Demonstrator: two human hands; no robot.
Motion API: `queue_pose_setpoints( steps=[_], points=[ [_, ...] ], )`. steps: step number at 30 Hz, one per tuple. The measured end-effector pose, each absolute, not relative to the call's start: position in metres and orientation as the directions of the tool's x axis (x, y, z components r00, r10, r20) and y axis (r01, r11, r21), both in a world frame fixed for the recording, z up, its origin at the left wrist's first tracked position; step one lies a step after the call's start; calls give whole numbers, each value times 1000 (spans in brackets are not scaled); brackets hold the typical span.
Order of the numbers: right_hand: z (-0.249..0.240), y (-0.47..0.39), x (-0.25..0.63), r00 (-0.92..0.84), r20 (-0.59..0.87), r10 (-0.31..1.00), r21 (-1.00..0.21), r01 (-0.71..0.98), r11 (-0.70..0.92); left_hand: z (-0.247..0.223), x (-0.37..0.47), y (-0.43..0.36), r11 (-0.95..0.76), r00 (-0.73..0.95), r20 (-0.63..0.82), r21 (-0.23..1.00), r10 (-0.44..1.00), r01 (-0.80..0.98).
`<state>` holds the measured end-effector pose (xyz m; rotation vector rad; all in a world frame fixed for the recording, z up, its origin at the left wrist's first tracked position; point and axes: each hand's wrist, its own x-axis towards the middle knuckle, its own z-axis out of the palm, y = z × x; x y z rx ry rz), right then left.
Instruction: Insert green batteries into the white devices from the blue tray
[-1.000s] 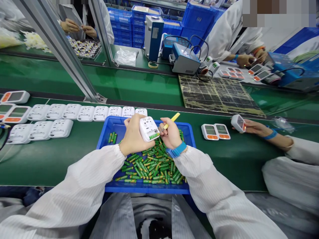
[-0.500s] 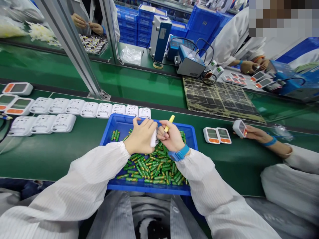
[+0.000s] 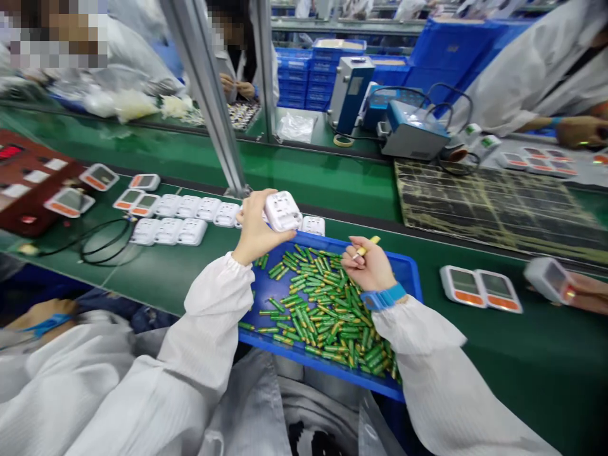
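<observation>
My left hand (image 3: 259, 225) grips a small white device (image 3: 284, 211) by its left side, above the far rim of the blue tray (image 3: 413, 278). The device's back faces me, with an open compartment along its lower part. My right hand (image 3: 368, 265) is closed around a yellow pen-like tool (image 3: 368, 246), over the right part of the tray. Many green batteries (image 3: 327, 310) lie loose in the tray below both hands. Beyond the tray, a row of white devices (image 3: 190, 232) lies back side up, partly hidden by my left hand.
Two devices with screens (image 3: 479, 288) stand to the right, near a co-worker's hand (image 3: 589, 292) holding another. At left are black cables (image 3: 102, 244) and a brown-red box (image 3: 35, 183). A metal post (image 3: 204, 95) rises behind the row; a dark grid panel (image 3: 489, 206) lies beyond.
My left hand has moved away from my right hand, up and left to the tray's far rim, carrying the white device. The view has turned left. My right hand still holds the yellow tool.
</observation>
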<state>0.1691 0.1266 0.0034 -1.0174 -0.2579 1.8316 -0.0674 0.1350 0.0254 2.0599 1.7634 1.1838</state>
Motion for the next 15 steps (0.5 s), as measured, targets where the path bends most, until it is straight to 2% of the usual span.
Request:
queue_pose_setpoints(
  steps=[3, 5, 6, 8, 10, 12, 15],
  points=[
    [-4, 127, 171, -200, -507, 838, -575, -646, -502, 24, -128, 128, -179, -197, 504, 602, 841, 778],
    [-5, 126, 171, -225, -505, 833, -566, -643, -516, 20, -168, 119, -75, -194, 419, 545, 887, 835],
    [-4, 125, 170, -235, -507, 829, -559, -642, -524, 16, -185, 115, -26, -158, 318, 505, 935, 863],
    [-1, 122, 168, -248, -519, 818, -544, -643, -540, 8, -211, 108, 41, -75, 70, 394, 995, 918],
    [1, 121, 165, -246, -535, 808, -534, -644, -549, 0, -226, 106, 43, -15, -102, 271, 995, 962],
    [1, 122, 164, -224, -546, 807, -546, -636, -546, -5, -232, 107, 36, -13, -155, 141, 988, 989],
    [-5, 125, 165, -177, -502, 846, -623, -605, -496, -7, -234, 112, 54, -57, -124, -34, 991, 998]
  ],
)
